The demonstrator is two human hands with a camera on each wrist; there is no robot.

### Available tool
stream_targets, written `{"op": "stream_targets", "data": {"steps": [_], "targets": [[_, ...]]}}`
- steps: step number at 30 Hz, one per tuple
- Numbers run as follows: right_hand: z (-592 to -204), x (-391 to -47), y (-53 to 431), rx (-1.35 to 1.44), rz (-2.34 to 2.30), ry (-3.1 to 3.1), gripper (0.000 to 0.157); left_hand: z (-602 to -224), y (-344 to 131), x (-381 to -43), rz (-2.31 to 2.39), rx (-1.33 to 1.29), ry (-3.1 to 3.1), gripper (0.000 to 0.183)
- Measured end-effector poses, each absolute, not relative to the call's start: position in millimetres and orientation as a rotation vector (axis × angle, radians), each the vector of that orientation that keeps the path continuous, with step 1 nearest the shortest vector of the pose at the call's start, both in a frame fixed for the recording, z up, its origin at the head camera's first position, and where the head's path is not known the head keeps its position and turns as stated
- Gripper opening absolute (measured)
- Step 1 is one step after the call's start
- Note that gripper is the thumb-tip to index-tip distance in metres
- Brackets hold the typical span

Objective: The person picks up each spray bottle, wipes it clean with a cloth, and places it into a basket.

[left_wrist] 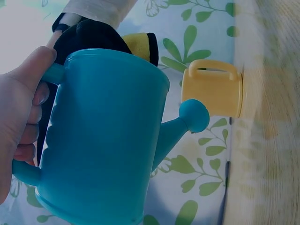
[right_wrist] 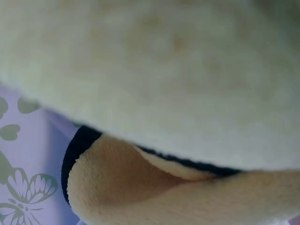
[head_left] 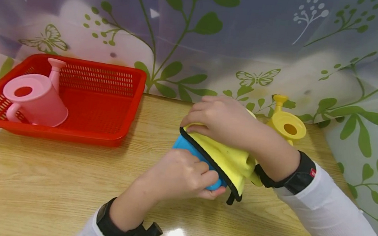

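A blue watering can [left_wrist: 103, 136] is held by its handle in my left hand [head_left: 182, 172], fingers curled round it. Its spout, ending in a round head, points toward the right in the left wrist view. A yellow cloth [head_left: 227, 154] with black edging lies draped over the can, hiding most of it from the head view. My right hand [head_left: 224, 118] grips the cloth from above, fingers bent over its black edge against the can. In the right wrist view, the cloth [right_wrist: 126, 183] hangs in folds close to the lens and covers the hand.
On the left of the wooden table [head_left: 61, 181] stands a red basket [head_left: 101, 137] with a pink watering can [head_left: 47, 104] inside. A yellow watering can [head_left: 282, 121] stands behind my right forearm, near the leaf-patterned curtain [head_left: 266, 37] at the back.
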State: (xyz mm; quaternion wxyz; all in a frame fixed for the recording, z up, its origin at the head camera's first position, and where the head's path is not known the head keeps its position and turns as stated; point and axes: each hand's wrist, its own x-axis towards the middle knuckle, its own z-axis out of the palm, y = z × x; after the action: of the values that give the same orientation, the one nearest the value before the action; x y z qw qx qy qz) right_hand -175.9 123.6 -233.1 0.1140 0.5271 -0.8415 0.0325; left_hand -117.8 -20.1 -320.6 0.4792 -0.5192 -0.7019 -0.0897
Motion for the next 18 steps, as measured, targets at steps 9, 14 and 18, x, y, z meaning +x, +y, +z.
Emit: {"op": "stream_targets", "data": {"steps": [9, 14, 18], "targets": [[-232.7, -177.3, 125.0, 1.542, 0.171, -2.519, 0.016, -321.5, -20.5, -119.3, -0.241, -1.267, -1.69, 0.044], [-232.0, -177.0, 128.4, 1.495, 0.228, -2.602, 0.018, -321.2, -20.8, -119.6, -0.237, -1.271, -1.682, 0.043], [-232.5, -176.6, 131.0, 1.487, 0.22, -2.603, 0.019, -321.0, -20.9, -119.5, -0.238, -1.275, -1.683, 0.043]]}}
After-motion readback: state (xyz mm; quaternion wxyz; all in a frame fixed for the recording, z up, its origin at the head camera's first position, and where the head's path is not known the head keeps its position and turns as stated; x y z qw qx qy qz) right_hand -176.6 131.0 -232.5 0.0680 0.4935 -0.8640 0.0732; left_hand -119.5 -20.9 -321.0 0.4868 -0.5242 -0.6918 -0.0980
